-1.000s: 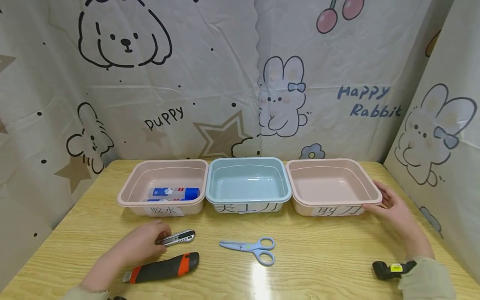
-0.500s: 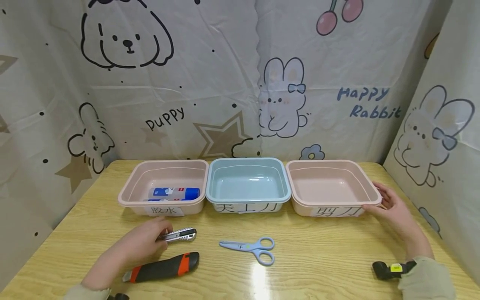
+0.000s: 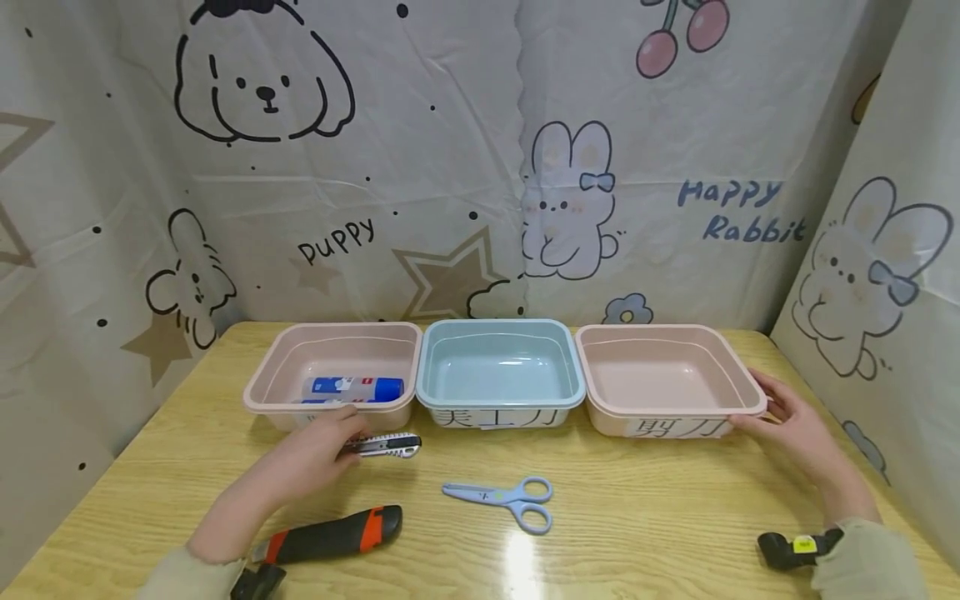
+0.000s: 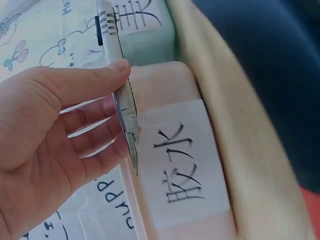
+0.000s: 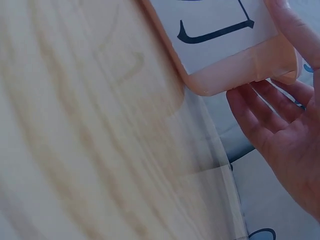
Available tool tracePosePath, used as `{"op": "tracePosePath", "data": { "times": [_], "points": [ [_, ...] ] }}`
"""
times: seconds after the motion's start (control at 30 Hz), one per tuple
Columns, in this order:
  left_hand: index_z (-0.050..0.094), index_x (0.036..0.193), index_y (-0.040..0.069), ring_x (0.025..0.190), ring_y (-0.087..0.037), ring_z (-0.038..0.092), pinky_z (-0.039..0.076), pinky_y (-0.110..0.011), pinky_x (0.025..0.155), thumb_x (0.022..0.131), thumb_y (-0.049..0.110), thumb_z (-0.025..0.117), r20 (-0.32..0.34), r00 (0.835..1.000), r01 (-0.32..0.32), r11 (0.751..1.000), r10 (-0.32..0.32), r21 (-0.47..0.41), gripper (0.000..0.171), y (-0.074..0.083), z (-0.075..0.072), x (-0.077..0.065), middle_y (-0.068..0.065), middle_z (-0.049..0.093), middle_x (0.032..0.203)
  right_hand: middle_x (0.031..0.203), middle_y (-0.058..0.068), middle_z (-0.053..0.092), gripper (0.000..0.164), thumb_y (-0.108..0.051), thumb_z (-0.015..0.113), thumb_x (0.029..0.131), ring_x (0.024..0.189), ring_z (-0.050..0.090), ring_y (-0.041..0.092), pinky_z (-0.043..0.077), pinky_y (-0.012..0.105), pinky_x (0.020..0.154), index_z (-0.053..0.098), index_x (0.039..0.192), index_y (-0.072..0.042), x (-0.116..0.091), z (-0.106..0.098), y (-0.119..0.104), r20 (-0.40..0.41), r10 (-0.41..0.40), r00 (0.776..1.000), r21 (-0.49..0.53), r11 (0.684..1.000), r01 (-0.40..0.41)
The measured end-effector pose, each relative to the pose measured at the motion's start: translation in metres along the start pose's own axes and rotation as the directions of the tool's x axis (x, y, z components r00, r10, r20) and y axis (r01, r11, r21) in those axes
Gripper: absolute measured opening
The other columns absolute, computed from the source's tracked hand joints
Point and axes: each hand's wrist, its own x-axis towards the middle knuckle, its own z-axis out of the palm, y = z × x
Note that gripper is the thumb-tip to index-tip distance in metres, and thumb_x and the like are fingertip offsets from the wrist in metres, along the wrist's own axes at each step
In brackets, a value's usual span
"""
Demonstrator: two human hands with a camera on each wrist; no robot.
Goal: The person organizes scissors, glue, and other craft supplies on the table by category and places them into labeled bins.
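Note:
My left hand pinches a slim silver utility knife between thumb and fingers, just in front of the left pink bin. In the left wrist view the knife has its pointed tip facing down, with the thumb across its body. My right hand holds the right corner of the right pink bin, thumb at the front and fingers along the side. The right wrist view shows those fingertips against the bin's wall. A larger black and orange utility knife lies beside my left forearm.
Between the pink bins stands a light blue bin. Blue-capped glue bottles lie in the left pink bin. Blue scissors rest on the wooden table. A printed cloth hangs behind the bins.
My left hand has lifted the silver utility knife from the table and carried it right and toward the bins. The right hand stays on its bin. The head view has shifted slightly.

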Motion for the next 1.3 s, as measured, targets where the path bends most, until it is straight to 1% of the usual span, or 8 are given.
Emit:
{"op": "tracePosePath", "data": {
  "times": [0.27,0.43,0.57,0.73,0.8,0.93,1.03,1.3],
  "points": [
    [0.064,0.097,0.01,0.085,-0.014,0.055,0.048,-0.033,0.075,0.076,0.006,0.071,-0.039,0.999,-0.007,1.0,0.008,0.014,0.023,0.012,-0.007,0.021,0.0,0.06,0.092,0.119,-0.026,0.038,0.076,-0.015,0.065,0.084,0.097,0.04,-0.021,0.041,0.005,0.073,0.022,0.146,-0.018,0.0,0.001,0.0,-0.004,0.013,1.0,-0.005,1.0,-0.013],
    [0.064,0.099,0.009,0.086,-0.016,0.053,0.047,-0.033,0.077,0.077,0.009,0.072,-0.112,0.993,-0.026,0.999,0.031,0.043,0.023,0.022,-0.009,0.039,0.0,0.058,0.092,0.118,-0.028,0.039,0.076,-0.015,0.065,0.084,0.097,0.04,-0.021,0.04,0.005,0.073,0.022,0.146,-0.019,-0.001,0.0,0.0,-0.017,0.018,1.0,-0.006,1.0,-0.018],
    [0.064,0.098,0.01,0.083,-0.015,0.053,0.047,-0.032,0.075,0.076,0.01,0.072,-0.162,0.986,-0.019,0.999,0.026,0.048,0.023,0.029,-0.008,0.053,0.001,0.058,0.09,0.115,-0.029,0.04,0.075,-0.014,0.066,0.083,0.096,0.041,-0.021,0.041,0.004,0.072,0.023,0.145,-0.018,-0.001,0.001,0.0,-0.028,0.004,1.0,-0.009,1.0,-0.004],
    [0.065,0.097,0.009,0.084,-0.016,0.055,0.048,-0.031,0.076,0.076,0.01,0.073,-0.206,0.978,-0.022,0.998,0.032,0.051,0.023,0.037,-0.001,0.067,-0.001,0.06,0.093,0.115,-0.03,0.04,0.075,-0.013,0.066,0.083,0.096,0.042,-0.021,0.041,0.005,0.072,0.024,0.145,-0.017,-0.002,0.001,0.001,-0.024,0.005,1.0,-0.001,1.0,-0.005],
    [0.065,0.098,0.009,0.085,-0.016,0.055,0.048,-0.031,0.077,0.076,0.01,0.072,-0.214,0.976,-0.028,0.998,0.04,0.058,0.022,0.04,0.003,0.072,-0.001,0.061,0.093,0.116,-0.029,0.04,0.075,-0.012,0.066,0.083,0.096,0.042,-0.021,0.041,0.005,0.072,0.024,0.145,-0.018,-0.003,0.001,0.001,-0.02,0.009,1.0,0.009,1.0,-0.009],
    [0.065,0.099,0.009,0.084,-0.017,0.055,0.048,-0.031,0.077,0.078,0.01,0.071,-0.196,0.979,-0.031,0.996,0.048,0.089,0.021,0.045,0.007,0.083,-0.001,0.06,0.091,0.123,-0.026,0.04,0.074,-0.012,0.065,0.084,0.098,0.04,-0.022,0.041,0.005,0.073,0.024,0.145,-0.019,-0.003,0.001,0.001,-0.019,0.009,1.0,0.014,1.0,-0.008],
    [0.065,0.1,0.01,0.084,-0.017,0.055,0.047,-0.031,0.078,0.08,0.012,0.069,-0.184,0.982,-0.021,0.994,0.04,0.107,0.021,0.048,0.009,0.091,-0.001,0.059,0.091,0.126,-0.026,0.039,0.074,-0.013,0.065,0.084,0.098,0.038,-0.022,0.039,0.003,0.075,0.023,0.145,-0.019,-0.002,0.001,0.002,-0.026,0.002,1.0,-0.004,1.0,-0.002],
    [0.066,0.101,0.009,0.086,-0.016,0.057,0.049,-0.029,0.077,0.08,0.013,0.069,-0.2,0.979,-0.017,0.998,0.029,0.062,0.022,0.05,0.019,0.113,-0.002,0.06,0.092,0.128,-0.024,0.038,0.075,-0.014,0.065,0.084,0.098,0.038,-0.022,0.038,0.002,0.075,0.022,0.146,-0.02,-0.001,0.002,0.004,-0.026,-0.002,1.0,-0.022,1.0,0.001]
  ]
}}
